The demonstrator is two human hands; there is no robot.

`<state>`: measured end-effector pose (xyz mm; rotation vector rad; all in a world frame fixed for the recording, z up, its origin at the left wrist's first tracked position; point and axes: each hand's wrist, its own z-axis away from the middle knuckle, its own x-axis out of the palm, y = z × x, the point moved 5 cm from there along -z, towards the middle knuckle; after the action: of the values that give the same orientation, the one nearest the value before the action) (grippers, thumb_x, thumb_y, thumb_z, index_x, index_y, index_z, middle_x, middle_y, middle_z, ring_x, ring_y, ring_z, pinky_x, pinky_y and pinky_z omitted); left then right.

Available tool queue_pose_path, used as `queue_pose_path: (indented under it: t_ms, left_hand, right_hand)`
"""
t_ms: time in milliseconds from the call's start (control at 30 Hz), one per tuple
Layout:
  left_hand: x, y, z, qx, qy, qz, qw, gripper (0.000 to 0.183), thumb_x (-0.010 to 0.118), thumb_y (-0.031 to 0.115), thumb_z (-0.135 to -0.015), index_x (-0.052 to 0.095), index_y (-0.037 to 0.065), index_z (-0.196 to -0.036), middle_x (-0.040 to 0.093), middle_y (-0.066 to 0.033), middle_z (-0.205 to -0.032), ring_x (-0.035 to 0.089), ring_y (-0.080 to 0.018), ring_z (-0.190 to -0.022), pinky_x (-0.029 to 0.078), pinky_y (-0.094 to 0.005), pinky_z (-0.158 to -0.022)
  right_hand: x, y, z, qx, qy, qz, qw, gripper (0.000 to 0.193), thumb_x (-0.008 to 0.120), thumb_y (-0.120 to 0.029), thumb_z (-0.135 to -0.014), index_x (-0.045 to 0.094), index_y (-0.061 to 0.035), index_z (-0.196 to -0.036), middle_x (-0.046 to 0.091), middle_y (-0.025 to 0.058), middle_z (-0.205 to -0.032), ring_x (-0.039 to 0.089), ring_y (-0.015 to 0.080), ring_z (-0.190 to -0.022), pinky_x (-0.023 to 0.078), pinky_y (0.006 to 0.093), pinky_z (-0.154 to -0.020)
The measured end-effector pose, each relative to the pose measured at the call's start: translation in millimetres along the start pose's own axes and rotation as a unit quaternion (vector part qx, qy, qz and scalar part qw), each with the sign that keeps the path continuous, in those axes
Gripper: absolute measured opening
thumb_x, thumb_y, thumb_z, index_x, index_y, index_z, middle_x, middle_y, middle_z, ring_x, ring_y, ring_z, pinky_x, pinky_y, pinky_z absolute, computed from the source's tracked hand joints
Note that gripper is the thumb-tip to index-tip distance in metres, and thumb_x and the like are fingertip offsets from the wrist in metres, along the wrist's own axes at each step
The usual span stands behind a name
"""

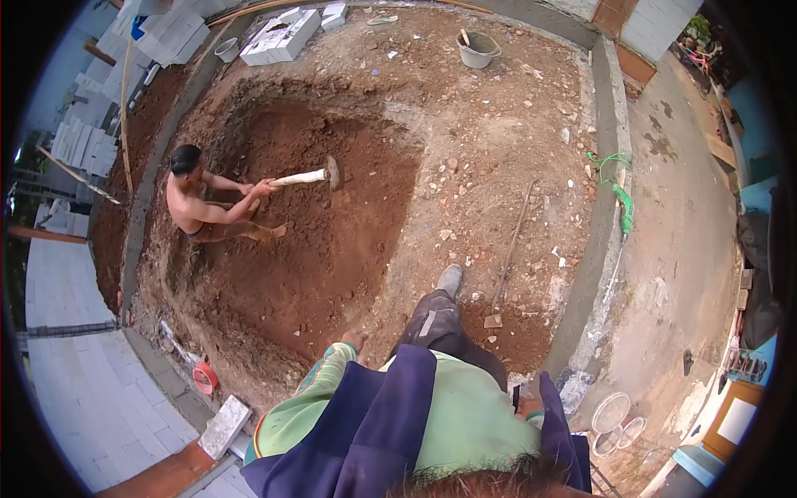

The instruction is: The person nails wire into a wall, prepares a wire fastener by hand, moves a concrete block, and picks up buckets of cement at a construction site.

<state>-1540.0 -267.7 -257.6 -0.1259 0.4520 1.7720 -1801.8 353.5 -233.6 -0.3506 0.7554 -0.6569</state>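
Observation:
My left hand (355,339) hangs by my left thigh, near the rim of a dug pit (357,224). It is small in view and its fingers are not clear. My right hand (528,406) is low at my right side, partly covered by my clothing. A small pale thing shows beside it, but whether I hold it cannot be made out. In the reddish soil of the pit, a person (193,199) bends forward with both hands on the pale handle of a hoe (299,178). Its dark blade is raised just above the soil.
A long-handled tool (515,241) lies on the rubble ground ahead. A green power tool (623,207) with a cord lies on the concrete edging at right. A grey bucket (477,51) and white blocks (281,37) stand at the far side. A red round container (204,378) sits left.

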Motion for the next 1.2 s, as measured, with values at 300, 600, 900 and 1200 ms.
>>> queue_pose_path:
  t_ms: [300, 600, 900, 1200]
  left_hand:
    - [-38.3, 410.0, -52.4, 0.245, -0.030, 0.155, 0.957, 0.049, 0.065, 0.029, -0.094, 0.054, 0.004, -0.135, 0.066, -0.0033, -0.094, 0.063, -0.0128, -0.078, 0.049, -0.0278, -0.057]
    - [113.8, 568.8, -71.8, 0.153, -0.071, -0.026, 0.985, 0.035, 0.062, 0.029, -0.096, 0.057, 0.009, -0.125, 0.054, 0.0003, -0.070, 0.054, -0.0151, -0.055, 0.045, -0.0301, -0.044]
    - [285.5, 673.5, -70.3, 0.422, -0.220, -0.556, 0.681, 0.027, 0.051, 0.025, -0.095, 0.060, 0.005, -0.111, 0.065, -0.0227, -0.101, 0.063, -0.0415, -0.099, 0.049, -0.0455, -0.084]
    - [416.8, 865.9, 18.0, 0.369, -0.210, -0.499, 0.755, 0.029, 0.051, 0.024, -0.097, 0.063, 0.004, -0.114, 0.068, -0.0164, -0.103, 0.065, -0.0319, -0.097, 0.051, -0.0403, -0.084]
  right_hand:
    - [4.8, 31.9, -33.3, 0.094, 0.034, -0.387, 0.917, 0.025, 0.049, -0.023, -0.096, 0.070, -0.0112, -0.101, 0.070, 0.0084, -0.095, 0.068, 0.0237, -0.081, 0.054, 0.0381, -0.070]
    - [15.2, 23.0, -92.2, 0.091, 0.102, -0.091, 0.986, 0.029, 0.053, -0.039, -0.092, 0.068, -0.0166, -0.103, 0.067, 0.0064, -0.097, 0.063, 0.0260, -0.090, 0.048, 0.0513, -0.075]
    - [-147.2, -25.4, -141.0, 0.193, 0.236, -0.628, 0.716, 0.019, 0.059, -0.015, -0.095, 0.064, -0.0032, -0.110, 0.066, 0.0070, -0.105, 0.065, 0.0182, -0.084, 0.052, 0.0307, -0.068]
    - [-121.9, 34.2, -105.6, 0.256, 0.282, -0.728, 0.571, 0.027, 0.059, -0.016, -0.095, 0.058, -0.0037, -0.120, 0.067, 0.0087, -0.106, 0.063, 0.0177, -0.071, 0.047, 0.0277, -0.055]
